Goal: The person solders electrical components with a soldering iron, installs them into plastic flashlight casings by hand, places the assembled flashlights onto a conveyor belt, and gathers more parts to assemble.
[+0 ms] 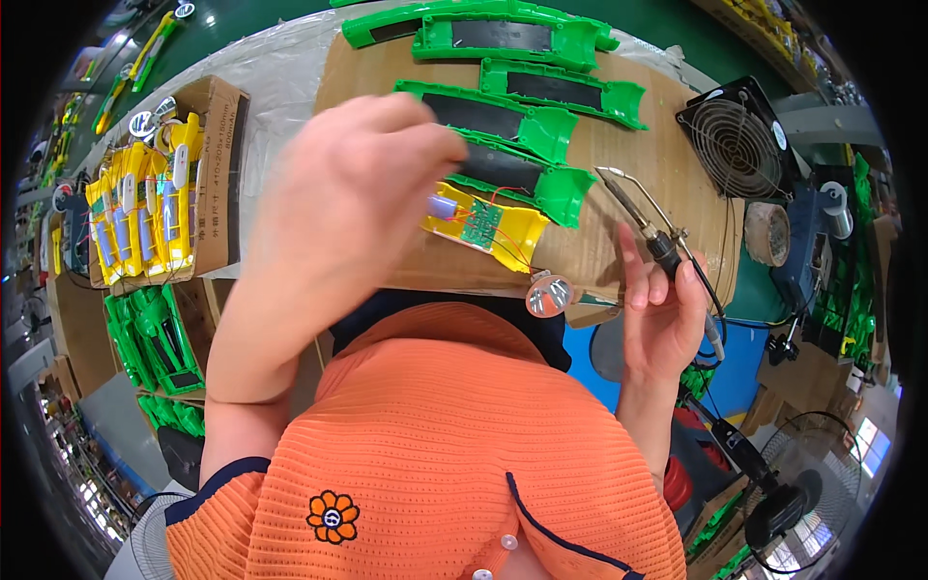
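My left hand (353, 188) is raised over the board, blurred by motion, its fingers curled in; whatever they hold is hidden. Just to its right lies a yellow plastic housing (522, 232), its left part behind the hand. A green circuit board (480, 224), a purple battery cell (441, 206) and thin red wires sit in it. A round silver lamp reflector (549, 295) hangs by wires from its lower end, at the board's near edge. My right hand (662, 309) is closed on a soldering iron (661, 249) with a thin metal guide; its tip points up and left.
Several green half-shells (488, 111) with black panels lie on the wooden board (638, 126). A cardboard box (217, 179) of yellow housings stands left, green shells (159, 338) below it. A black fan (739, 140) and a tape roll (767, 234) are at the right.
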A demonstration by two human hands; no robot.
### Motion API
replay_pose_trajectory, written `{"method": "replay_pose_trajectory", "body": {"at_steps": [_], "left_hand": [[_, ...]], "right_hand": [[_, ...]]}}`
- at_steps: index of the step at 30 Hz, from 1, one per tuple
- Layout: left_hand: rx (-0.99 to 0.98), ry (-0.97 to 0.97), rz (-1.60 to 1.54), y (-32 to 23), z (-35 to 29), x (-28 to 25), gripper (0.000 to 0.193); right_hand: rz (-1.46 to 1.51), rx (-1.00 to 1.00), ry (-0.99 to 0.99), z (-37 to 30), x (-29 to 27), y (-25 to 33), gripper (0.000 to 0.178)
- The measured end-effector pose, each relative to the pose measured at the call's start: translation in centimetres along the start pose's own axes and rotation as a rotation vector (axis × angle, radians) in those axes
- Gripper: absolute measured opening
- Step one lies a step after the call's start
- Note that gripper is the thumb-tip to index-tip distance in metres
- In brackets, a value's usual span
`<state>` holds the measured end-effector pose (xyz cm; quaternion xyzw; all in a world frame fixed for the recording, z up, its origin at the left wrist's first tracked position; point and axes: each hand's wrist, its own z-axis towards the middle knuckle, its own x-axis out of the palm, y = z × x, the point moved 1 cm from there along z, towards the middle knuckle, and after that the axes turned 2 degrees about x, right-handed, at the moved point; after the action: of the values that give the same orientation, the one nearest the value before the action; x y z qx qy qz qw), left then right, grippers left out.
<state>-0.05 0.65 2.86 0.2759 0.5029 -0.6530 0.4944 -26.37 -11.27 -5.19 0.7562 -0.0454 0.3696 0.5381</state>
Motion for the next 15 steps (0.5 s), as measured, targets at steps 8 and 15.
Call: {"method": "replay_pose_trajectory", "body": {"at_steps": [8,15], "left_hand": [[0.181,0.293,0.174,3.1,-7.0,-1.6,0.021],[0.225,0.038,-0.019,3.4,-6.2,-0.4,0.02]], "right_hand": [[-0.104,0.017,0.029,-1.7,0.5,0.0,0.01],[-0.113,0.074,0.094,-2.5,0.9,-0.6,0.014]]}}
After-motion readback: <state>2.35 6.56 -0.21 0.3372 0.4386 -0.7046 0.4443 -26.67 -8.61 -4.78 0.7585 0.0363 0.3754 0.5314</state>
